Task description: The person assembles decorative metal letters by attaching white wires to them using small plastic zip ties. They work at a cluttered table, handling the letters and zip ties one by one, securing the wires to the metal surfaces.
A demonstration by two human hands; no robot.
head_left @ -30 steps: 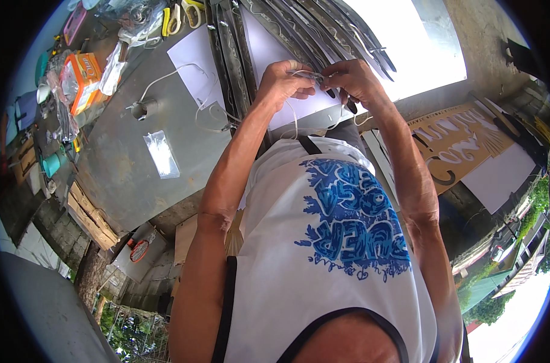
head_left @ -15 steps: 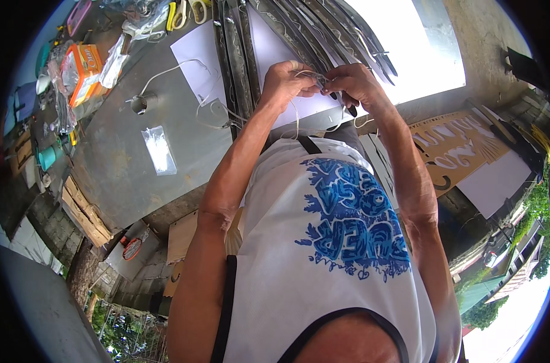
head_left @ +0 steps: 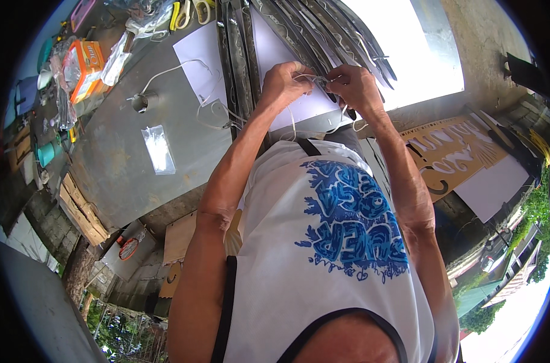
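Note:
A thin white wire stretches between my two hands over the near ends of several long dark strips. My left hand pinches it at one side. At the other side my right hand has its fingers closed on the wire. Loops of the same pale wire hang below both hands toward my lap. Light wiring runs along the dark strips, which lie on white sheets. More wire curls on the grey tabletop left of my left forearm.
A short metal tube and a clear plastic packet lie on the tabletop. Farther left are an orange box, plastic bags and a teal cup. Scissors rest at the far edge. Cut brown board leans at right.
My hands have moved slightly apart, and the wire between them now shows as a longer, straighter span. The right fingers have shifted a little to the right.

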